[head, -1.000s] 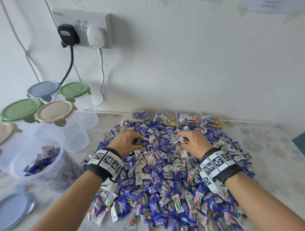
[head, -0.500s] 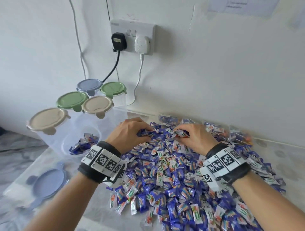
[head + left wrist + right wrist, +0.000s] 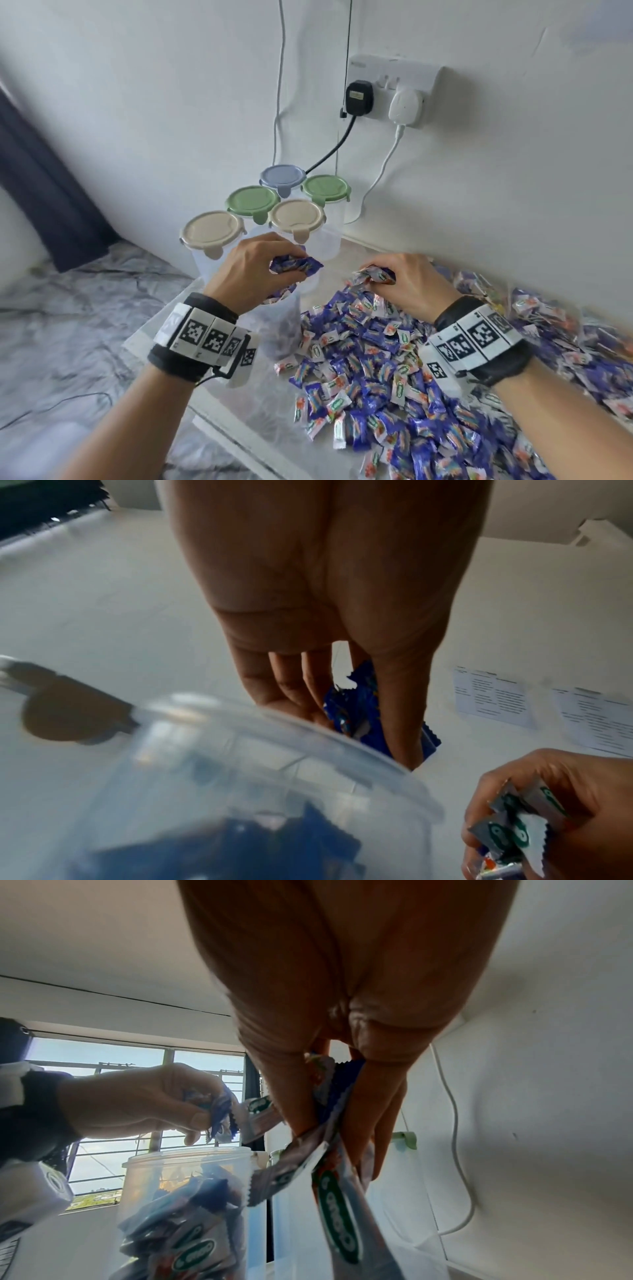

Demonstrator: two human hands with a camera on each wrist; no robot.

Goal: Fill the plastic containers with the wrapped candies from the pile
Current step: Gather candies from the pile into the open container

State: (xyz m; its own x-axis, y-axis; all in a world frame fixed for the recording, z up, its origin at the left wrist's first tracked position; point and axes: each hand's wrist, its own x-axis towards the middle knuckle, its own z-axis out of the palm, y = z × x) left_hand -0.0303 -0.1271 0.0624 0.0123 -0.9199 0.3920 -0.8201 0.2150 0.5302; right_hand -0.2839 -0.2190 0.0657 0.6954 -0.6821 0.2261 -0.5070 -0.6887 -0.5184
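Note:
A big pile of wrapped candies, blue and white, covers the table on the right. My left hand grips a bunch of blue candies just above the rim of an open clear container that holds some candies. To its right, my right hand grips a bunch of candies a little above the pile's far left edge, beside the container. In the right wrist view my left hand hangs over the container mouth.
Several closed clear containers with lids stand behind the open one: beige, green, beige, blue, green. A wall socket with cables is above them. The table's left edge drops to the marbled floor.
Both hands have closed on candies, lifted off the pile and moved left; the left hand now hangs over the open container. The head view has swung left.

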